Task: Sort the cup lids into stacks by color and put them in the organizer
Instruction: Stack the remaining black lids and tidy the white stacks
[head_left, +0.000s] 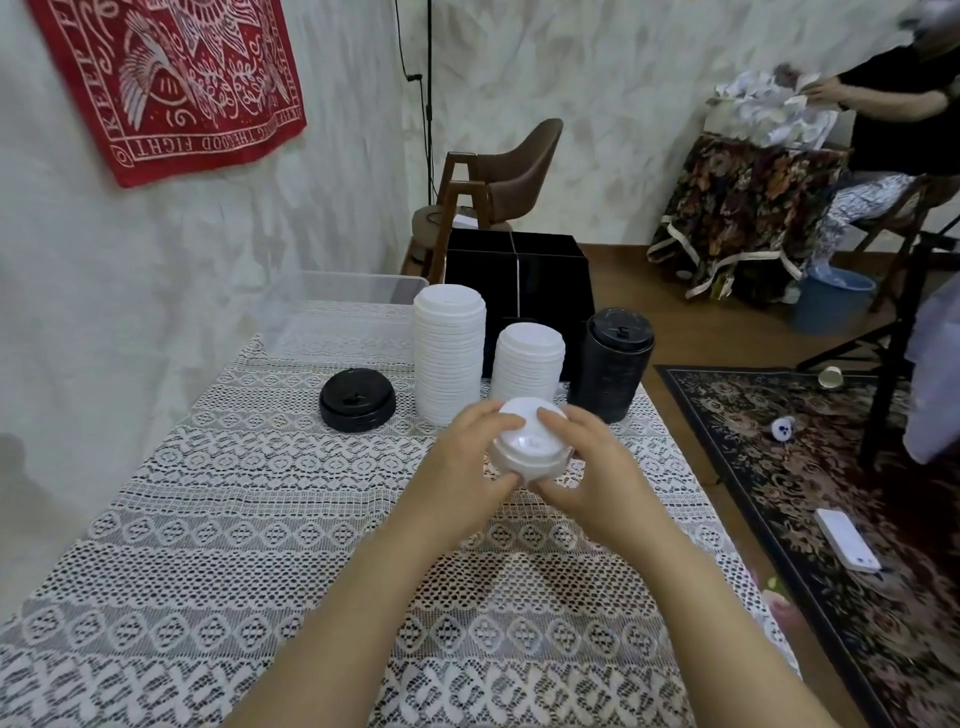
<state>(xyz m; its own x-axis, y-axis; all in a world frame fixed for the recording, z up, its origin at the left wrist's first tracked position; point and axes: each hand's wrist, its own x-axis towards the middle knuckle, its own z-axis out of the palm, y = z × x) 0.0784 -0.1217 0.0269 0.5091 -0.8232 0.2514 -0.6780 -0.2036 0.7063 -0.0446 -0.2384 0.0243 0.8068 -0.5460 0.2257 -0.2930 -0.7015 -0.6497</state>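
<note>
Both hands are in the middle of the table. The left hand (465, 467) and right hand (592, 467) are clamped from either side on a small stack of white plastic cup lids (530, 441), fingers curled over its top edge and thumbs tucked under the near rim. The stack is held just above the white lace tablecloth (260, 519), tops facing up, its short stacking axis roughly upright; whether it leans a touch I can't tell. Straight ahead, just beyond the fingertips, stands the shorter column of white lids (527, 358), axis vertical, with its top higher than the held stack. That looks like the relation to watch: a matching colour dead ahead, so the likely move is up, forward and down onto it, axes lined up. Neither hand is clearly nearer, since the column sits almost on the line between them. To its left is the tall column of white lids (449, 353) and to its right the tall column of black lids (613, 364), both near enough to be clipped by a wide elbow. A low pile of black lids (357, 400) sits off to the left. Behind them all is the black box organizer (519, 275), with no lids visible inside from this angle, so the loading looks yet to come.
</note>
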